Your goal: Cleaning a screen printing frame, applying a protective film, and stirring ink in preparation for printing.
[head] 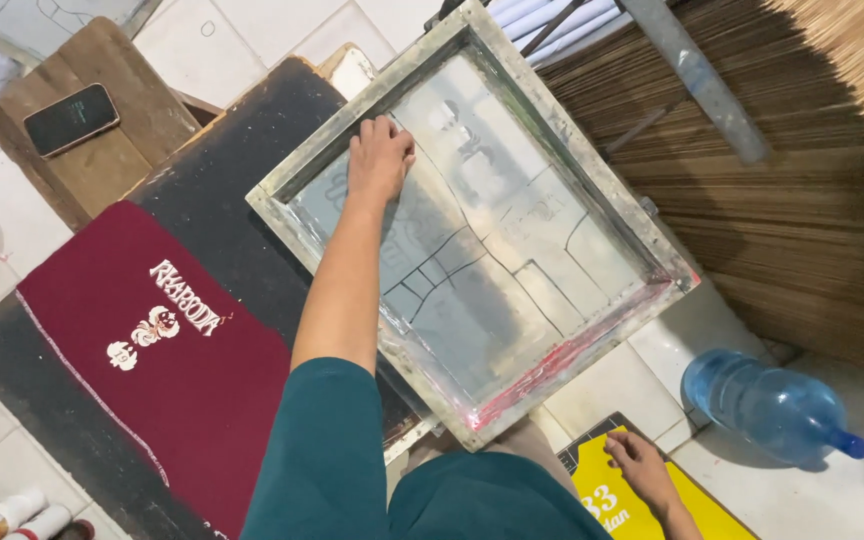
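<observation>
A screen-printing frame with a pale, paint-stained rim and grey mesh lies tilted over the edge of a black board. Red ink streaks its lower right rim. My left hand presses on the mesh near the frame's upper left corner, fingers bent and close together; whatever is under the palm is hidden. A maroon cloth with a white printed design lies on the board to the left of my arm. My right hand rests with fingers apart on a yellow and black sheet on the floor.
A blue plastic water jug lies on the tiled floor at the right. A large stack of thin brown sheets fills the upper right, crossed by a metal bar. A dark phone rests on a wooden board at the upper left.
</observation>
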